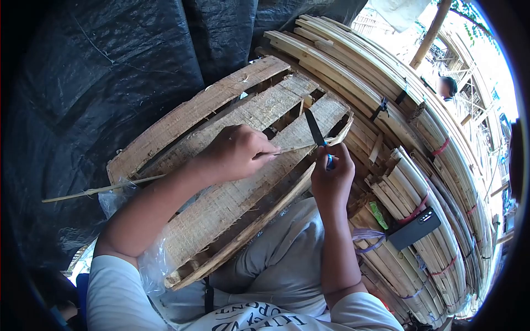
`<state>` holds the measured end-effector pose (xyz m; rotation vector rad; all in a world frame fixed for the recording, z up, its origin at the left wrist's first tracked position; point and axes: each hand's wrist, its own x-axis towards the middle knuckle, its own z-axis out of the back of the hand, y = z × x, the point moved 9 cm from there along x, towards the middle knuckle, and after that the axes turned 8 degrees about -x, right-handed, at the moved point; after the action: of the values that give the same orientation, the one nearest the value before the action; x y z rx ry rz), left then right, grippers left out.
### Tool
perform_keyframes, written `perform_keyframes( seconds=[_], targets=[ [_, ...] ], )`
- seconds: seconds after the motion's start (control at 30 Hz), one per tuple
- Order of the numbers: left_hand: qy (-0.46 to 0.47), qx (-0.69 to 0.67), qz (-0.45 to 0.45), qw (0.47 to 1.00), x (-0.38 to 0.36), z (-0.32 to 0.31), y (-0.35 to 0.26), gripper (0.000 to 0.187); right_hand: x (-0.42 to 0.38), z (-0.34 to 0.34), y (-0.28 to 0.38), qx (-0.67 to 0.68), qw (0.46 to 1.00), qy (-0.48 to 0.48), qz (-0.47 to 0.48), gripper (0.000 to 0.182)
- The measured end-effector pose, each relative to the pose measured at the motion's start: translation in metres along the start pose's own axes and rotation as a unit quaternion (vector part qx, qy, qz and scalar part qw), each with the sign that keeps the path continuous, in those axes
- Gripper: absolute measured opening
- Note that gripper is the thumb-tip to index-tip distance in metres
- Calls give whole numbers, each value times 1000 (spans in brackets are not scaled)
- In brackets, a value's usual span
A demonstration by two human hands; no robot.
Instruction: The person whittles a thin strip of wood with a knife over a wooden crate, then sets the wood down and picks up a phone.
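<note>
On my feed, the left hand (240,151) pinches a thin wood strip (297,148) at frame centre, the right hand (333,168) grips a knife (314,128); I judge this trimming, the next stroke needing steady blade control.

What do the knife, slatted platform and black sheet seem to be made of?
Knife: blade probably dark metal, being thin and flat; handle mostly hidden.
Slatted platform: rough, unfinished wood, showing frayed fibres.
Black sheet: likely plastic tarpaulin, given its glossy creases.

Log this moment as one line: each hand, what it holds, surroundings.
left hand: gripping thin strip | right hand: holding knife, blade-strip contact unclear | beneath: slatted wooden platform | right side: phone
</note>
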<state>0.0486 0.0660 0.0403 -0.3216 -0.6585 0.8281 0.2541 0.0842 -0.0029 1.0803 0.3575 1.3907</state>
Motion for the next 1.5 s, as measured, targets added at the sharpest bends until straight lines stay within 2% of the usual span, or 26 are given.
perform_keyframes(
  seconds=[0.07,0.13,0.23,0.27,0.33,0.4,0.43,0.47,0.53,0.6,0.67,0.7,0.73,0.8,0.83,0.93,1.03,1.07,1.13,1.17,1.2,1.27,1.3,1.4,1.43,1.5],
  targets=[
    [2,-15,10,1000,0,3,2,18,10,-2,-3,67,997,15,39,17],
    [-5,-16,-2,1000,1,2,4,18,16,8,-9,43,999,-20,10,15],
    [-13,-16,-8,1000,1,1,1,18,-8,-12,9,70,995,65,8,14],
    [-6,-9,-3,1000,1,0,1,18,-17,-18,13,62,995,77,-13,14],
    [-5,-12,-3,1000,2,1,1,18,-11,-10,22,76,994,74,10,15],
    [-5,-15,-1,1000,2,1,2,17,10,8,5,15,1000,-1,20,16],
    [-4,-17,0,1000,2,1,3,17,14,16,9,5,995,-68,70,17],
    [-6,-20,1,1000,2,0,3,16,10,15,7,3,995,-67,73,17],
    [-14,-17,2,1000,1,1,3,16,-4,-2,9,18,999,27,-13,17],
    [-16,-11,1,1000,2,3,2,15,-7,-10,2,47,998,25,-17,17],
    [-14,-30,22,999,2,4,5,15,6,-4,1,49,998,26,23,17],
    [-14,-29,23,999,2,5,7,15,12,7,1,21,998,-38,50,16],
    [-13,-30,21,999,2,4,7,15,13,11,2,18,996,-61,68,15],
    [-18,-32,18,999,2,3,6,15,-1,-8,2,54,998,16,18,14],
    [-13,-32,22,999,2,3,7,15,-14,-17,12,51,994,87,-42,14],
    [-7,-35,25,999,3,2,9,15,-10,-17,18,61,995,53,52,15],
    [-7,-37,28,999,1,1,10,14,9,10,11,28,998,-48,29,17],
    [-6,-34,30,999,1,1,10,14,5,8,11,26,998,-46,31,17],
    [-6,-32,27,999,2,2,7,14,-12,-18,9,38,997,60,-6,16],
    [-1,-29,25,999,2,2,6,13,-21,-24,16,52,996,70,3,14],
    [1,-28,25,999,3,1,6,13,-18,-23,15,54,996,70,1,14],
    [-9,-36,18,999,3,3,6,13,-2,-9,20,71,995,12,66,14],
    [-9,-38,19,999,2,2,7,13,6,-4,7,43,999,8,16,15],
    [-10,-39,19,999,3,3,6,13,-12,-6,23,-34,999,10,34,15],
    [4,-35,29,999,2,3,6,13,-20,-12,20,14,998,-25,63,13],
    [21,-29,39,999,2,2,7,13,-8,-10,13,33,999,7,39,13]
  ],
)
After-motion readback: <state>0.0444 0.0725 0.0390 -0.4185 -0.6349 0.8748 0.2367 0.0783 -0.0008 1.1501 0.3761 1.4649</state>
